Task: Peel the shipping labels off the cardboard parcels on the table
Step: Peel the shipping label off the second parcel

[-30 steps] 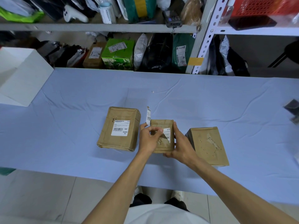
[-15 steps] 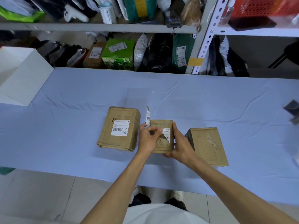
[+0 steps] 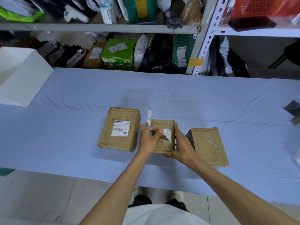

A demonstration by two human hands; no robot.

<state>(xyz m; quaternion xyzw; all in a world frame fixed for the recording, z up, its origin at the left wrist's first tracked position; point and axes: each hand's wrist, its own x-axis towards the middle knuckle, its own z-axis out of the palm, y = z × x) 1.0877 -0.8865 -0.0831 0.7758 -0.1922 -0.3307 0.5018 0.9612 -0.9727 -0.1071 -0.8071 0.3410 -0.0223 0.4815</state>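
Note:
Three cardboard parcels lie on the blue-covered table point(image 3: 65, 127). The left parcel point(image 3: 120, 140) carries a whole white label point(image 3: 121, 129). On the small middle parcel point(image 3: 163, 124) the white label point(image 3: 168, 133) is partly lifted. My left hand point(image 3: 148, 140) pinches that label's loose corner between thumb and forefinger, and a peeled label strip point(image 3: 149, 116) sticks up from its fingers. My right hand point(image 3: 181, 145) grips the middle parcel's right side. The right parcel point(image 3: 209, 145) shows only torn residue on top.
A white box point(image 3: 21, 78) stands at the table's far left. A dark object point(image 3: 292, 109) lies at the right edge. Shelves point(image 3: 97, 27) behind the table hold bags and parcels. Floor tiles show below the table's near edge.
The left thumb and forefinger have shifted slightly on the middle parcel's label, and a little more bare cardboard shows under it. The right hand and the parcels have stayed put.

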